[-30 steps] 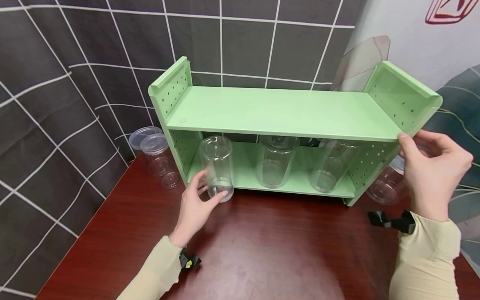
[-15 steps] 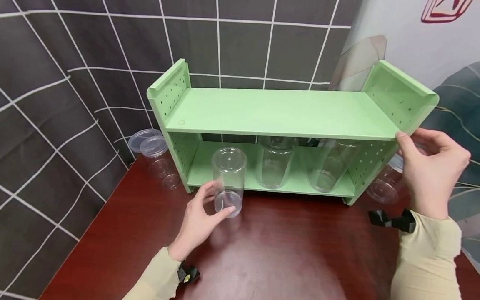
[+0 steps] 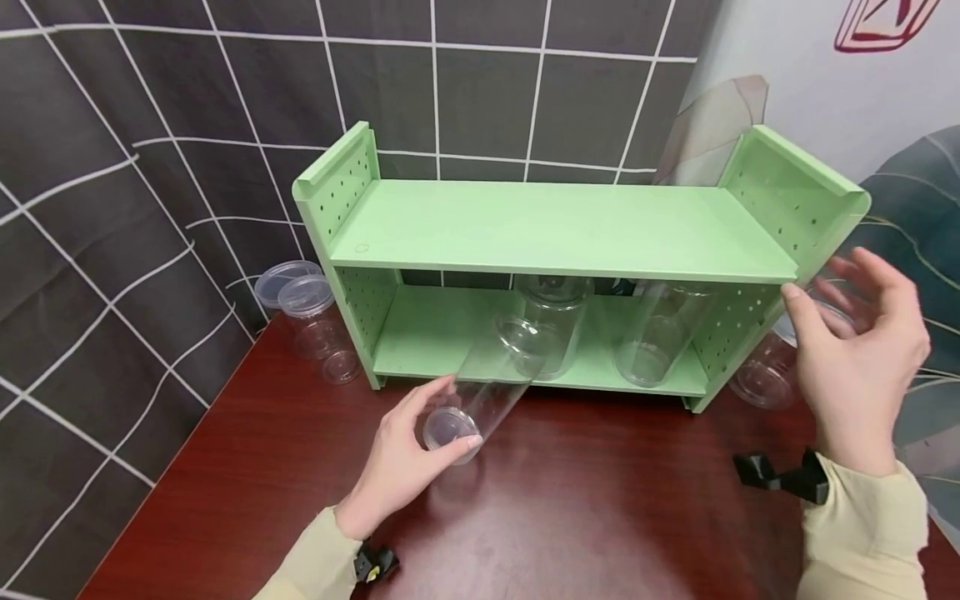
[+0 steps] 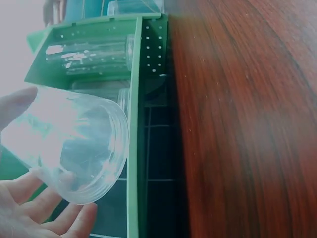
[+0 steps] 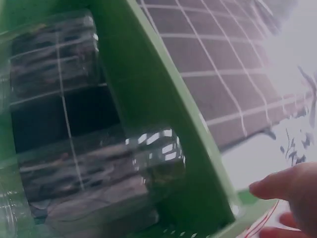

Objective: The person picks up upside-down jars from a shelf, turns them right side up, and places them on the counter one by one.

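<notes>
My left hand (image 3: 397, 458) grips a clear plastic jar (image 3: 491, 404) between thumb and fingers, close to one end. The jar leans to the right over the front of the green shelf rack (image 3: 562, 229), and its far end overlaps a standing jar (image 3: 558, 321) in the head view. In the left wrist view the held jar (image 4: 84, 144) shows its round end toward the table. Beside the rack's right side panel is my right hand (image 3: 862, 358), fingers loosely bent and holding nothing. Its thumb tip is right at the front corner of the upper shelf.
Another clear jar (image 3: 660, 342) stands on the lower shelf at the right. Lidded clear containers (image 3: 307, 300) stand on the table left of the rack, and another container (image 3: 768, 371) is at its right. The dark red table (image 3: 570, 500) extends in front, with a tiled-pattern backdrop (image 3: 480, 92) behind.
My left hand has brought the jar off the lower shelf, forward and right, and tipped it from upright to slanting. My right hand's fingers have come away from the rack's side and spread.
</notes>
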Tool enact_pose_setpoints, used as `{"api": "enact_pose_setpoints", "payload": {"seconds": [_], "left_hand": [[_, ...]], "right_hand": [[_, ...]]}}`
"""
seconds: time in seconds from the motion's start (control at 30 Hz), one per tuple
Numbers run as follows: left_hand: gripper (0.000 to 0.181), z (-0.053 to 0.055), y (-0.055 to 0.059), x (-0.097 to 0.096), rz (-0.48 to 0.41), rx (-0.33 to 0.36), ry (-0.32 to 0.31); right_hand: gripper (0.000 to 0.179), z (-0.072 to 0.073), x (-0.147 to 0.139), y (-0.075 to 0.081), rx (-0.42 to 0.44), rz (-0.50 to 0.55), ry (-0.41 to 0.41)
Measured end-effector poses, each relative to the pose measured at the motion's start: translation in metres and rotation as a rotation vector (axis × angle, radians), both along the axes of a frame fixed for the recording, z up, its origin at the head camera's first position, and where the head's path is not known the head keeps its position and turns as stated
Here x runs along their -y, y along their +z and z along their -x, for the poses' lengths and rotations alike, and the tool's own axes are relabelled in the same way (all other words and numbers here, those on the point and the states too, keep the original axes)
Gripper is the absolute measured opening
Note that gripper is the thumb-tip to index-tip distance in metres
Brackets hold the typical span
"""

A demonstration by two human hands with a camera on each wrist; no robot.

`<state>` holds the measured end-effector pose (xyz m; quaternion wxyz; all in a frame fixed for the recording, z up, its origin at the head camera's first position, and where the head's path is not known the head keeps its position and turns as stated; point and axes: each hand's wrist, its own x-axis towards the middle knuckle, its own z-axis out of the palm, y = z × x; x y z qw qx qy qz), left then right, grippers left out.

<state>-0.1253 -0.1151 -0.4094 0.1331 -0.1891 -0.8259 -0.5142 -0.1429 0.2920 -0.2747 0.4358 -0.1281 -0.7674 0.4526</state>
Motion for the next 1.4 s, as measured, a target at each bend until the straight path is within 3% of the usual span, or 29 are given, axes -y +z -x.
{"api": "enact_pose_setpoints", "payload": {"seconds": [0.13,0.3,0.43,0.5,0.57,0.67,0.83,0.93,1.03,1.27,1.4], "left_hand": [[0.076,-0.003,0.001,-0.002,0.01,-0.014,-0.021],[0.075,-0.007,0.005,-0.007,0.009,-0.005,-0.04],[0.073,-0.007,0.007,-0.012,0.02,-0.016,-0.048],[0.072,-0.007,0.007,-0.015,0.036,-0.037,-0.051],[0.07,-0.007,0.008,-0.018,0.058,-0.065,-0.052],[0.068,-0.007,0.008,-0.022,0.094,-0.105,-0.054],[0.065,-0.008,0.009,-0.031,0.147,-0.122,-0.059],[0.065,-0.01,0.011,-0.035,0.172,-0.109,-0.063],[0.063,-0.013,0.014,-0.039,0.175,-0.084,-0.069],[0.068,-0.02,0.019,-0.046,0.085,0.008,-0.105],[0.072,-0.02,0.02,-0.046,0.062,0.015,-0.123]], "right_hand": [[0.058,-0.016,0.021,0.004,-0.132,-0.055,0.047],[0.058,-0.032,0.037,-0.002,-0.201,-0.191,0.242],[0.054,-0.051,0.066,0.003,-0.234,-0.327,0.393],[0.061,-0.059,0.081,0.005,-0.255,-0.401,0.472],[0.071,-0.064,0.093,0.003,-0.258,-0.492,0.55],[0.071,-0.066,0.105,-0.009,-0.223,-0.615,0.668],[0.071,-0.062,0.112,-0.042,-0.08,-0.773,0.83],[0.082,-0.061,0.114,-0.059,0.028,-0.836,0.855],[0.097,-0.06,0.116,-0.073,0.101,-0.911,0.829],[0.097,-0.055,0.117,-0.09,0.126,-0.984,0.782],[0.092,-0.052,0.115,-0.093,0.144,-0.998,0.769]]}}
